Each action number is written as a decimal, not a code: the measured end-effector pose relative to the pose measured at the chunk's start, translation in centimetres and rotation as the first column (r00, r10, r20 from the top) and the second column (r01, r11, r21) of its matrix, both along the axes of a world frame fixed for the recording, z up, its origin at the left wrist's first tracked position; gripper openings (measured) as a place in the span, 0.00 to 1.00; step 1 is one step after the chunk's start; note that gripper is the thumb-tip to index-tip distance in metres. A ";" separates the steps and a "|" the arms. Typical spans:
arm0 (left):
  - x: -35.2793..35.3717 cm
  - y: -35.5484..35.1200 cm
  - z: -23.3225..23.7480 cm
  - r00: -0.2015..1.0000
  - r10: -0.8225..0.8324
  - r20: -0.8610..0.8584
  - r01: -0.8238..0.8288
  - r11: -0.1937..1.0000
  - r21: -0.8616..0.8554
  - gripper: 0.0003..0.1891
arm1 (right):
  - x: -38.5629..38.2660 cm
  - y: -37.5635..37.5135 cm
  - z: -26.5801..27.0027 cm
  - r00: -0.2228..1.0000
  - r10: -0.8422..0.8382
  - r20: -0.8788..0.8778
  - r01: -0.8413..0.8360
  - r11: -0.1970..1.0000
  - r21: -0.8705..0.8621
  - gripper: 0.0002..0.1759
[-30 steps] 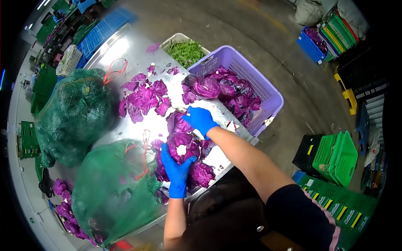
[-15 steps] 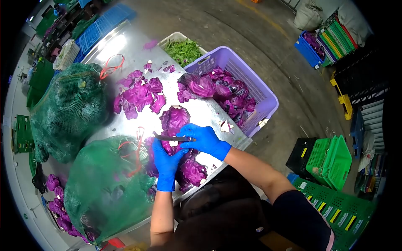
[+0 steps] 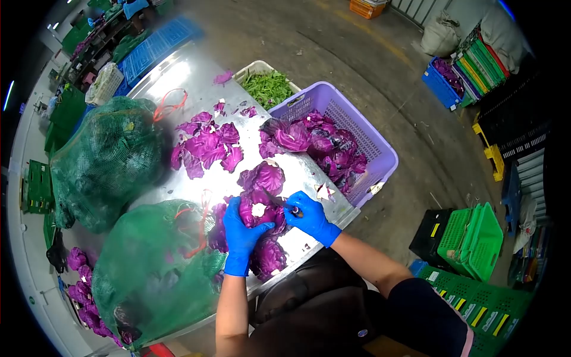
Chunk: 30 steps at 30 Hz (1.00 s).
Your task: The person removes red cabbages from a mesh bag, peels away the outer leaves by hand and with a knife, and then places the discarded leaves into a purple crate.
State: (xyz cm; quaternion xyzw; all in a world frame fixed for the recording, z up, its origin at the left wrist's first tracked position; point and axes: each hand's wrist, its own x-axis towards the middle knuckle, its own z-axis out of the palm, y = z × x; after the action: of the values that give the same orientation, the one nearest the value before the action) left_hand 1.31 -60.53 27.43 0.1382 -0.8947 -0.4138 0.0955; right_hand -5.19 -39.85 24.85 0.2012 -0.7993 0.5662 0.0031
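My left hand [image 3: 241,235], in a blue glove, is curled around the side of a red cabbage [image 3: 271,215] whose pale cut stem faces up. My right hand [image 3: 310,219], gloved the same way, is closed on the handle of a knife [image 3: 276,199]. Its dark blade points up and left, beside or against the cabbage; contact cannot be told. Just beyond lies another red cabbage [image 3: 263,177], and one more [image 3: 269,256] is near the table edge. Loose purple leaves [image 3: 208,146] are spread farther back on the metal table [image 3: 196,74].
Two green mesh bags [image 3: 107,160] [image 3: 160,273] lie on the left. A purple crate [image 3: 385,156] with red cabbage stands at the table's right side, near a white basket [image 3: 239,75] of green leaves. Green crates [image 3: 476,238] stand on the floor at right.
My right hand has moved right and down, and the knife has swung from lying across the cabbage to pointing up-left. My left hand now cups the cabbage, its cut stem exposed.
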 end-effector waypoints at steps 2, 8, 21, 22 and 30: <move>0.1 -1.0 -0.9 1.000 0.010 0.019 -0.013 0.993 0.119 0.59 | 0.9 1.3 -2.5 0.994 -0.031 0.102 0.025 0.998 0.053 0.13; -0.3 0.1 1.8 0.990 0.060 0.126 -0.102 0.925 0.365 0.62 | -0.1 2.8 3.0 0.572 -0.043 0.819 0.064 0.998 0.007 0.17; -0.1 3.2 2.2 0.995 0.058 0.078 -0.041 0.978 -0.206 0.59 | 1.0 -0.9 1.2 0.749 -0.016 0.662 -0.022 0.999 0.049 0.38; -0.2 3.3 1.7 0.995 0.078 0.060 -0.063 0.974 -0.218 0.59 | 1.0 -1.2 -0.5 0.802 -0.051 0.595 -0.019 0.994 0.110 0.37; 2.9 -0.7 -1.2 0.989 0.139 -0.052 -0.125 0.969 0.213 0.55 | -0.9 -1.6 -3.0 0.922 -0.112 0.371 -0.113 0.837 0.535 0.32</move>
State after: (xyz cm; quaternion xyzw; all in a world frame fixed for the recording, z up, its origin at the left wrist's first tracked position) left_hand 4.25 -61.22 26.23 0.1928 -0.8313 -0.5028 0.1375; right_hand -6.11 -41.49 21.88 0.0782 -0.9117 0.3429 -0.2125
